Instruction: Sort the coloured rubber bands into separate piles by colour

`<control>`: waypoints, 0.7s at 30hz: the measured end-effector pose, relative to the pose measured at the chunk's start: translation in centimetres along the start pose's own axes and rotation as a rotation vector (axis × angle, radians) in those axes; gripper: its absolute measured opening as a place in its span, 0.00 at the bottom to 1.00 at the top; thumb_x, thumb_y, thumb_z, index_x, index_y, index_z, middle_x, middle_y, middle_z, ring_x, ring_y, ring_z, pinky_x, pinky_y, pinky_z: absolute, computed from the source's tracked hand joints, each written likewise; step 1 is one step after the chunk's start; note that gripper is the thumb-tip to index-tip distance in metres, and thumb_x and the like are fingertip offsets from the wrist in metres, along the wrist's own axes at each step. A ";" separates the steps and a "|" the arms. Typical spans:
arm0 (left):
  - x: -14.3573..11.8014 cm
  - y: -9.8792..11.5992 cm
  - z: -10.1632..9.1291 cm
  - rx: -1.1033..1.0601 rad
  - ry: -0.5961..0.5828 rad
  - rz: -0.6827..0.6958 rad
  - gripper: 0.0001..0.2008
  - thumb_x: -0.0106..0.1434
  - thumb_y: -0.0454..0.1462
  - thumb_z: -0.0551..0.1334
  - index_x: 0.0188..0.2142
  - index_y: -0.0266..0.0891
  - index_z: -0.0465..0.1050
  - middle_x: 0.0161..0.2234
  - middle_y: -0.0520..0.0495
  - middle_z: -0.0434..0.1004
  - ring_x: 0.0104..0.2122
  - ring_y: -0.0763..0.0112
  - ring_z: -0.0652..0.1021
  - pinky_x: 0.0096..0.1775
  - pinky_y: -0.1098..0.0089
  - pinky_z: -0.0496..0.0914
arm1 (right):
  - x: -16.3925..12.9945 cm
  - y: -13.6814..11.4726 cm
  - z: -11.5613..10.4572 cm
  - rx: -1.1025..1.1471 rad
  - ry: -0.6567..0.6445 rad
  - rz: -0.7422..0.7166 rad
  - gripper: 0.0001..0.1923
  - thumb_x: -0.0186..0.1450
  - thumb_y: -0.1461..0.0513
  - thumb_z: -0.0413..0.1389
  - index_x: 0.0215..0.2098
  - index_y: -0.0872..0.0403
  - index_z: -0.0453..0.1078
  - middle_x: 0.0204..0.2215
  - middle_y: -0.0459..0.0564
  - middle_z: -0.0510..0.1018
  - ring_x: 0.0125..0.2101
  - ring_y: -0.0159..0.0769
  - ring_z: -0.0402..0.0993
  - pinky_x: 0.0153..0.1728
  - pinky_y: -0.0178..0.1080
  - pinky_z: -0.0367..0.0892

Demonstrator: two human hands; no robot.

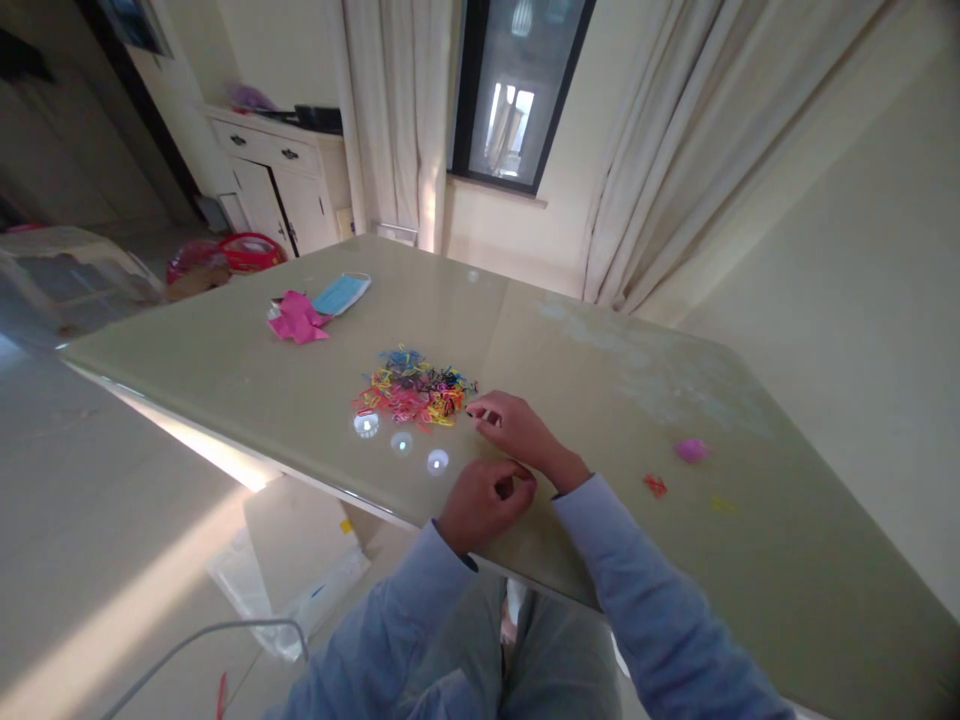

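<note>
A pile of small, thin, looped pieces [412, 388], like paper clips or little bands, lies on the table in blue, yellow, black, pink, red and orange. At its right edge is my right hand [517, 425], thumb and fingertips pinched around what looks like a small black piece from the pile. My left hand [484, 503] rests nearer the table's front edge, just below the right wrist. Its fingers are curled in with the thumb against them; what they hold, if anything, is hidden. To the right sit a small red cluster [655, 486] and faint yellow pieces [722, 504].
The glossy table [540, 340] reflects several lights. On its far left lie a crumpled pink piece [300, 318] and a blue face mask [342, 294]. A pink-purple object [691, 450] is at the right. Beyond stand a white cabinet [277, 185] and curtains [397, 110].
</note>
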State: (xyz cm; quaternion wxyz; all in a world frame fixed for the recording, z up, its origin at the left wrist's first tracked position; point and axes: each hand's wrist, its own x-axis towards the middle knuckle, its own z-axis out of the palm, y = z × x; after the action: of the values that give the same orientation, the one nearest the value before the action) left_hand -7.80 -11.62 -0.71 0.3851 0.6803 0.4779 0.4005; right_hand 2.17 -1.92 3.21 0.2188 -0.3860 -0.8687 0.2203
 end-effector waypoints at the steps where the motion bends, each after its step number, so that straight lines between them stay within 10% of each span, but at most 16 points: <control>1: 0.0 0.0 0.0 0.000 0.001 0.007 0.12 0.61 0.40 0.59 0.31 0.36 0.79 0.18 0.53 0.69 0.20 0.76 0.67 0.26 0.72 0.56 | 0.9 0.1 0.6 -0.049 -0.047 -0.010 0.10 0.63 0.68 0.57 0.42 0.57 0.77 0.38 0.52 0.80 0.34 0.33 0.73 0.39 0.35 0.67; 11: 0.1 -0.1 0.1 -0.023 0.027 0.013 0.10 0.59 0.37 0.59 0.23 0.36 0.72 0.19 0.53 0.68 0.20 0.77 0.65 0.26 0.72 0.54 | 2.8 0.9 2.7 -0.264 -0.158 -0.086 0.08 0.67 0.64 0.55 0.36 0.53 0.78 0.37 0.50 0.78 0.37 0.35 0.72 0.40 0.34 0.63; 21: 0.2 -0.4 0.2 -0.070 0.056 0.013 0.12 0.62 0.39 0.58 0.28 0.36 0.77 0.19 0.52 0.69 0.21 0.76 0.66 0.26 0.72 0.56 | 0.0 1.4 1.4 0.217 0.084 0.029 0.07 0.67 0.63 0.53 0.38 0.55 0.74 0.34 0.49 0.79 0.30 0.31 0.74 0.36 0.36 0.68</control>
State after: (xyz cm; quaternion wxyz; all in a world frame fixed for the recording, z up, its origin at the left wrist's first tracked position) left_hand -7.71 -11.31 -1.15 0.3924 0.6581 0.4697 0.4386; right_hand 2.21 -1.38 1.29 0.2921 -0.3816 -0.8242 0.2996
